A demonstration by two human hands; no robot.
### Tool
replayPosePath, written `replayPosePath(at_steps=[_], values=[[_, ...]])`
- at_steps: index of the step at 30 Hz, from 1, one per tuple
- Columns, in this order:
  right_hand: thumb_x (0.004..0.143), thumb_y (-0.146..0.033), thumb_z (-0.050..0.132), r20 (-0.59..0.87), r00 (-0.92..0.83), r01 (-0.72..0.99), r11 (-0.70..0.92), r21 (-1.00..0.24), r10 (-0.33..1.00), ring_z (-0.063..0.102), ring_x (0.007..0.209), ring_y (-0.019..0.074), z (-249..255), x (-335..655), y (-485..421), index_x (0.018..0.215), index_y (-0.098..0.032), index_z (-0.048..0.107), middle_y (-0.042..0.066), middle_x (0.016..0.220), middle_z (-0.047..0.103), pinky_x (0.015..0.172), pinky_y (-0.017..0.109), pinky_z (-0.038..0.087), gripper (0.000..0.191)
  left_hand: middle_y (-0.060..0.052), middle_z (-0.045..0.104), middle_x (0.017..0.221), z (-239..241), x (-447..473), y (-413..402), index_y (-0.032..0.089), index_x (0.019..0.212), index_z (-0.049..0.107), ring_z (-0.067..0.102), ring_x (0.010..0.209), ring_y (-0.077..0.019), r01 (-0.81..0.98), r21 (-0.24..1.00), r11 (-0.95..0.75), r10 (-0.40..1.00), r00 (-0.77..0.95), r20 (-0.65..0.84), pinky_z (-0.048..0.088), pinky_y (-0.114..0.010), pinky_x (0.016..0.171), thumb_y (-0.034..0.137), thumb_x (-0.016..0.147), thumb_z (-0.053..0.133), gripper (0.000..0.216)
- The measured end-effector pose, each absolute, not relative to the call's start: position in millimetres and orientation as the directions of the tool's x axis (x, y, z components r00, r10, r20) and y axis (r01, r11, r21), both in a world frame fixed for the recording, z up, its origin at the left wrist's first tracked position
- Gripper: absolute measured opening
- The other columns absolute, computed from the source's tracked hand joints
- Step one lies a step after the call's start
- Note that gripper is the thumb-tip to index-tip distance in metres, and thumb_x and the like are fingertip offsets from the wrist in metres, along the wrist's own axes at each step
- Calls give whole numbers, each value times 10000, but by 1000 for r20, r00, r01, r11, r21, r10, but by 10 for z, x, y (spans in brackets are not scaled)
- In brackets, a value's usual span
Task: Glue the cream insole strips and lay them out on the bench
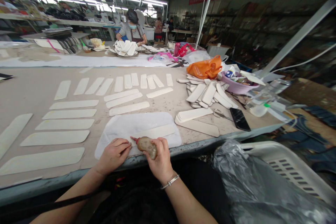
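My right hand (pixel 159 160) is closed around a glue-caked brush (pixel 147 145) with a red tip, held over a long cream strip (pixel 154 132). That strip lies on a white sheet (pixel 136 124) at the table's near edge. My left hand (pixel 114 154) rests with curled fingers on the sheet's near left part, next to the strip's end. Nothing shows inside its fingers.
Several cream strips (pixel 68 124) lie in rows across the table (pixel 34 91). A loose pile of strips (pixel 207 92), scissors (pixel 222 114), a black phone (pixel 239 119), a pink basin (pixel 237 85) and an orange bag (pixel 206 68) sit right. A white crate with grey plastic (pixel 262 178) stands below. Another person (pixel 132 29) works far back.
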State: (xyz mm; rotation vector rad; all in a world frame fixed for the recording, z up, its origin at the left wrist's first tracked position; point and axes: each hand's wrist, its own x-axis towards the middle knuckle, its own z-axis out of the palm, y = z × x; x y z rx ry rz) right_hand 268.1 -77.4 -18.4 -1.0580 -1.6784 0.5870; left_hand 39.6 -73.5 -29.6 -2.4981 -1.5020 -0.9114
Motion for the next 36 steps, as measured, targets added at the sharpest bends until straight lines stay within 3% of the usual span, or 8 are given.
replayPosePath(at_steps=[17,36], values=[[780,-149,626,547,66,606,402,-686,834,516,1016,250,-161,3224,-681,1139,-215,519,97,1075,472,896,459,514,380,-58,663,894,-331,366,-731,195,863,699,595,840,-159,845,256,-470,822,314,476,499,-296,796,226,854,556,147],[807,-223,625,589,219,731,268,-627,778,507,1015,287,-212,3539,-566,1131,-200,531,120,1068,488,856,489,499,338,-65,653,903,-335,366,-724,190,872,685,590,848,-159,851,240,-468,825,322,465,504,-305,795,229,858,540,151]])
